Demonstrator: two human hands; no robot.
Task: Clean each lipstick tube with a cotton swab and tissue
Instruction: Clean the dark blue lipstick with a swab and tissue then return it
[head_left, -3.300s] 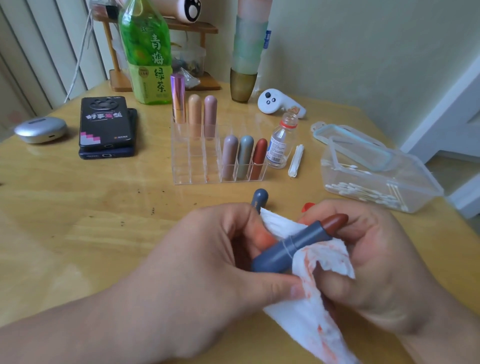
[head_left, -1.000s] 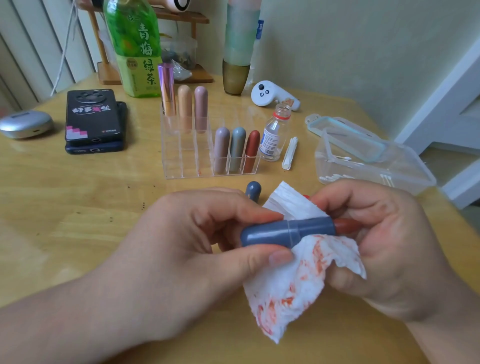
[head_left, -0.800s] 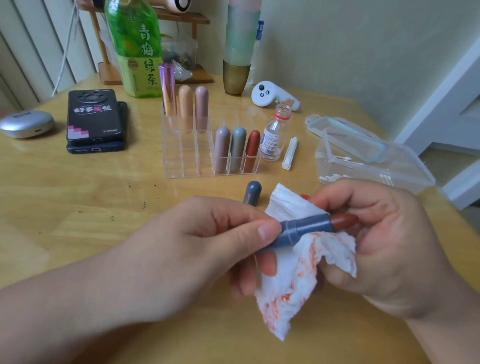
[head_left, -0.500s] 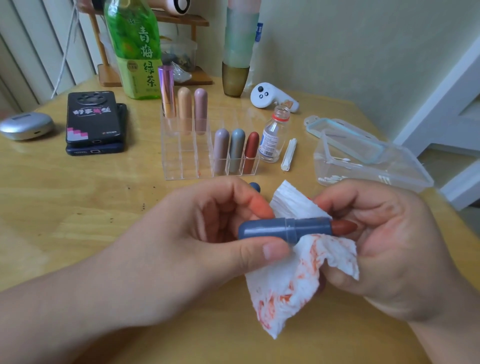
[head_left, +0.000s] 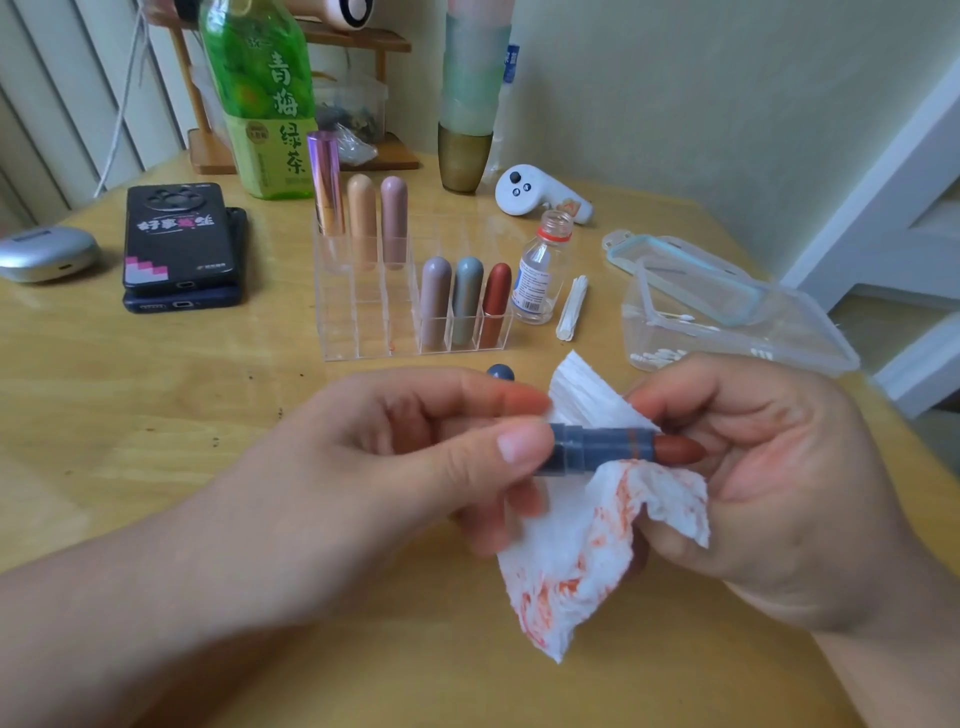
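My left hand (head_left: 405, 467) pinches the base of an open blue-grey lipstick tube (head_left: 597, 448) held level, its red-brown stick pointing right. My right hand (head_left: 769, 483) holds a white tissue (head_left: 571, 551) stained orange-red, draped under and behind the tube. The tube's blue-grey cap (head_left: 500, 372) lies on the table just behind my left fingers, mostly hidden. A clear acrylic organiser (head_left: 363, 322) holds several capped lipsticks in two rows. An open clear box (head_left: 727, 332) at the right holds cotton swabs.
A small open glass bottle (head_left: 540, 270) and a wrapped bundle of swabs (head_left: 571, 309) stand right of the organiser. Two stacked phones (head_left: 182, 244) and a silver case (head_left: 47, 252) lie at the left. A green tea bottle (head_left: 265, 93), a tall cup and a white controller (head_left: 535, 195) stand behind.
My left hand has turned the tube between its fingers and shifted its grip along the base. The tissue stays under the tube in my right hand.
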